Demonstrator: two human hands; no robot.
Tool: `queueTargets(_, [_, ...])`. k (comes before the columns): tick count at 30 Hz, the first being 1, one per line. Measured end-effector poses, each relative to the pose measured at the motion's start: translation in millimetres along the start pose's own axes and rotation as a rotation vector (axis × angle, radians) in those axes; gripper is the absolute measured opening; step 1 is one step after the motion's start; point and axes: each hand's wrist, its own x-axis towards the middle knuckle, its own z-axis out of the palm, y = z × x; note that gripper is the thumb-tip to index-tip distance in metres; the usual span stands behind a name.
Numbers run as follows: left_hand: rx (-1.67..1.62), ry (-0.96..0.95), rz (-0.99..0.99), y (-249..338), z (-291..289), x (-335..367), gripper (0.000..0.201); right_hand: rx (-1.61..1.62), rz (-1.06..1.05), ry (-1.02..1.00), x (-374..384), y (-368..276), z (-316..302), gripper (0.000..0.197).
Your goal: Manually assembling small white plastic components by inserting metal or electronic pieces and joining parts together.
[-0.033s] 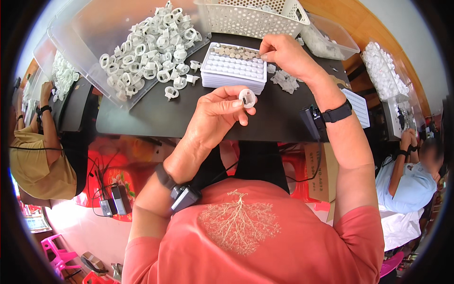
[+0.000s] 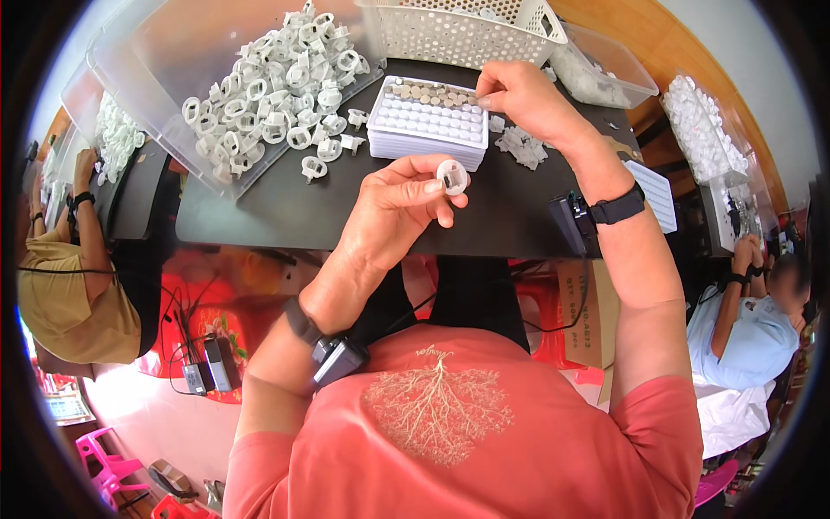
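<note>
My left hand (image 2: 405, 201) pinches a small round translucent plastic housing (image 2: 452, 177) between thumb and fingers, its dark slotted inside turned up. My right hand (image 2: 519, 93) is at the upper right corner of a white tray (image 2: 425, 149), the top one of a stack. Its thumb and forefinger are pressed together; whatever is between them is hidden. Coin-like metal discs (image 2: 425, 92) fill the tray's far rows, while pale round spots cover the nearer rows. Left of the tray, loose housings (image 2: 328, 150) lie at the mouth of a heap.
A clear plastic bin (image 2: 130, 86) lies tipped with the heap of housings (image 2: 277, 95). Behind the trays stands a white perforated basket (image 2: 458, 35), beside a clear box (image 2: 605, 78). White scraps (image 2: 521, 147) and another tray (image 2: 653, 197) are at right. Co-workers sit on both sides.
</note>
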Motion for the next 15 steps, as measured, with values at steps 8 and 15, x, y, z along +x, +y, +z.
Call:
queueTargets(8, [-0.01,-0.011,0.043,-2.5,-5.1,-1.6,0.038,0.186,-0.191,0.36,-74.5,-66.7,26.4,0.009])
queueTargets(15, [0.003,-0.037,0.047,-2.3,-3.7,-1.9,0.035,0.201,-0.245,0.523,-92.9,-64.2,73.6,0.014])
